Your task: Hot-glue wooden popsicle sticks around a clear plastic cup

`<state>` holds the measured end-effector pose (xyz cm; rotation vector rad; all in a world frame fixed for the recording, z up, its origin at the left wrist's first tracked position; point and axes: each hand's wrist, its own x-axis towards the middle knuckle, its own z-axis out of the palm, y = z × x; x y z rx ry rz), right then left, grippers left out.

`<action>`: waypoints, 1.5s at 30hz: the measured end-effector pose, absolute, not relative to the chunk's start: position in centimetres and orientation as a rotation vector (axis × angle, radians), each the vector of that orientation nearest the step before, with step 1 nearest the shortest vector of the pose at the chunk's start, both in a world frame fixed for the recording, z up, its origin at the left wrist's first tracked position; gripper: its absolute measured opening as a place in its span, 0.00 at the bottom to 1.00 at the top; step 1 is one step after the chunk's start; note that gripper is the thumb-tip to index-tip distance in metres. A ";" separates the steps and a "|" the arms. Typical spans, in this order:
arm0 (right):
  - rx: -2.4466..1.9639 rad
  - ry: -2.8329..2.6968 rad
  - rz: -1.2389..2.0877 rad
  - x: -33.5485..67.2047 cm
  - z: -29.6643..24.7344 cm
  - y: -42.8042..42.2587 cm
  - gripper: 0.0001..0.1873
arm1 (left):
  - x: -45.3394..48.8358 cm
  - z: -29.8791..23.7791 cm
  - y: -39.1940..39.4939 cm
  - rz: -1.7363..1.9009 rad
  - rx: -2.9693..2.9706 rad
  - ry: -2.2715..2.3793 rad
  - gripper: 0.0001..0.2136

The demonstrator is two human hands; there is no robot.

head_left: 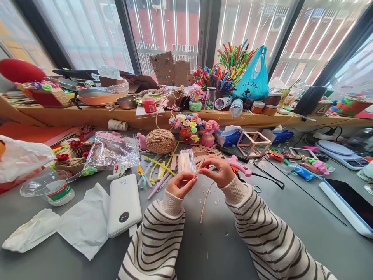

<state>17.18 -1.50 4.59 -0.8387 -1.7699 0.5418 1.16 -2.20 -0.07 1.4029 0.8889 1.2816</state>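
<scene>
My left hand (181, 184) and my right hand (218, 169) meet over the middle of the table, both with pinched fingers. A thin wooden craft stick (199, 166), seen nearly edge-on, is held between their fingertips. Just behind them lies a clear packet of pale craft sticks (184, 160). A pink glue gun (238, 165) rests right of my right hand, its black cord curling away. Below the hands, a short piece of twine (203, 208) lies on the grey table among small white scraps.
A ball of twine (161, 141) sits behind my left hand. The white power bank (124, 204) and crumpled paper (87, 221) lie to the left. A wooden cube frame (254, 144), kitchen scale (341, 153) and phone (349, 198) are to the right. The windowsill holds a crowded shelf of craft supplies.
</scene>
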 end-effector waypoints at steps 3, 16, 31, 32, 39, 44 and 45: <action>-0.852 -1.770 0.481 17.4 4.6 -1.4 0.15 | 1.2 0.1 -2.2 1.286 1.304 0.900 0.13; -0.870 -2.074 -0.201 17.3 5.2 -2.5 0.47 | 1.6 0.3 -2.0 1.074 0.956 0.714 0.17; -0.798 -2.097 -0.287 16.8 4.8 -2.4 0.48 | 1.9 1.6 -2.3 1.046 0.972 0.749 0.17; -0.783 -2.090 -0.291 16.7 4.7 -2.4 0.48 | 1.9 1.6 -2.3 1.043 0.973 0.750 0.17; -0.763 -2.097 -0.289 16.7 4.5 -2.3 0.47 | 1.9 1.4 -2.2 1.043 0.926 0.726 0.17; -0.744 -2.103 -0.280 16.8 4.5 -2.3 0.48 | 2.0 1.2 -2.2 1.053 0.947 0.713 0.17; -0.742 -2.105 -0.282 16.9 4.5 -2.3 0.48 | 2.0 1.2 -2.2 1.054 0.938 0.707 0.17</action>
